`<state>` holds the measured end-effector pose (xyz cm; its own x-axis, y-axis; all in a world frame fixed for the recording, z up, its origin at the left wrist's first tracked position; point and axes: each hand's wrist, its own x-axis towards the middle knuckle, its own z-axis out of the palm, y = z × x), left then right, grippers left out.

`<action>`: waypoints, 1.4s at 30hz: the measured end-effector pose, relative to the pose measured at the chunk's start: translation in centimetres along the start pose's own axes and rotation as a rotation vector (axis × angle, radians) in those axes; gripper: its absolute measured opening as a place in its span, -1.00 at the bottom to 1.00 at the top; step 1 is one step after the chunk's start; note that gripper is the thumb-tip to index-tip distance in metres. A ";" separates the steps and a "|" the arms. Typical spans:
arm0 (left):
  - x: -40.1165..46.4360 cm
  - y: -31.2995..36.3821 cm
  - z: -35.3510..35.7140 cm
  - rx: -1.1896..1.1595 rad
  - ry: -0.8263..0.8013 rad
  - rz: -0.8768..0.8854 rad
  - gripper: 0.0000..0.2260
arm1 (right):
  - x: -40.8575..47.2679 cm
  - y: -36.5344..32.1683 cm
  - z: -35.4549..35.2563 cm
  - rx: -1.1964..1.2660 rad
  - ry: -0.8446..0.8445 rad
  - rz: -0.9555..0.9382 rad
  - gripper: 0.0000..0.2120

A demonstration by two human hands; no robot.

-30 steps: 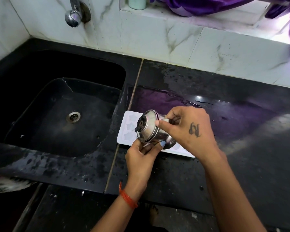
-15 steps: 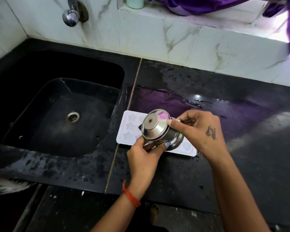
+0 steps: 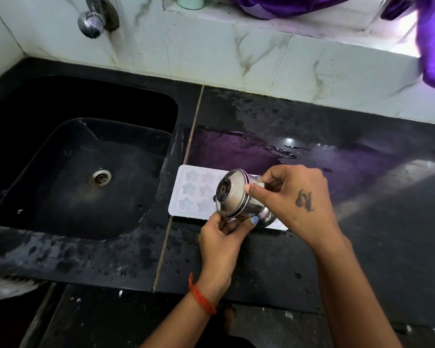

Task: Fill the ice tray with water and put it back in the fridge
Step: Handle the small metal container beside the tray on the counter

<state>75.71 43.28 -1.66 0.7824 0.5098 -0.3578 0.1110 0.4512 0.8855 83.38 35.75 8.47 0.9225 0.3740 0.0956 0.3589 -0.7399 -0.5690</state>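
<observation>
A white ice tray [image 3: 196,190] with star-shaped cells lies flat on the wet black counter [image 3: 362,222], just right of the sink. Above its right half a small steel pot [image 3: 234,197] is tipped on its side, its base facing me. My left hand [image 3: 224,237] holds the pot from below, thumb and fingers curled round its rim. My right hand [image 3: 291,197] grips the pot from the right, thumb on its upper side. The tray's right part is hidden under the pot and hands.
A black sink [image 3: 86,177] with a drain [image 3: 100,178] fills the left. A chrome tap [image 3: 91,21] sticks out of the marble wall above it. Purple cloth [image 3: 432,46] hangs at the upper right, and a pale cup [image 3: 190,1] stands on the ledge.
The pot has rocked in my hands: its base swung up and right, then tilted back down over the tray. The tray has stayed put.
</observation>
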 end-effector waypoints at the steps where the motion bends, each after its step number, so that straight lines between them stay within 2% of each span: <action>1: 0.0 0.0 0.0 -0.007 -0.005 -0.001 -0.70 | 0.0 0.0 0.0 -0.013 0.001 -0.006 -0.76; 11: 0.1 0.1 0.1 0.030 0.007 0.030 -0.71 | 0.1 0.1 0.0 0.012 0.021 0.001 -0.75; 18: -0.1 0.8 0.1 0.324 0.084 0.150 -0.71 | 0.3 1.9 -0.5 0.197 -0.017 0.146 -0.77; 21: -0.1 1.1 0.3 0.375 0.080 0.183 -0.69 | 0.3 2.5 -0.6 0.249 -0.001 0.204 -0.77; 25: 0.1 0.4 0.8 0.323 0.047 0.111 -0.69 | -0.1 2.6 -1.2 0.195 0.017 0.191 -0.76; 34: -0.2 -0.6 1.8 0.029 -0.058 -0.040 -0.68 | -0.8 1.7 -1.9 -0.013 0.027 0.097 -0.72; 42: -0.5 -0.8 2.0 -0.017 -0.113 -0.062 -0.68 | -0.9 1.3 -1.8 -0.115 0.025 0.052 -0.73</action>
<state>76.47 41.17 -1.55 0.8387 0.3952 -0.3748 0.1512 0.4921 0.8573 83.26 33.46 9.09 0.9429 0.3208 0.0898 0.3235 -0.8175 -0.4764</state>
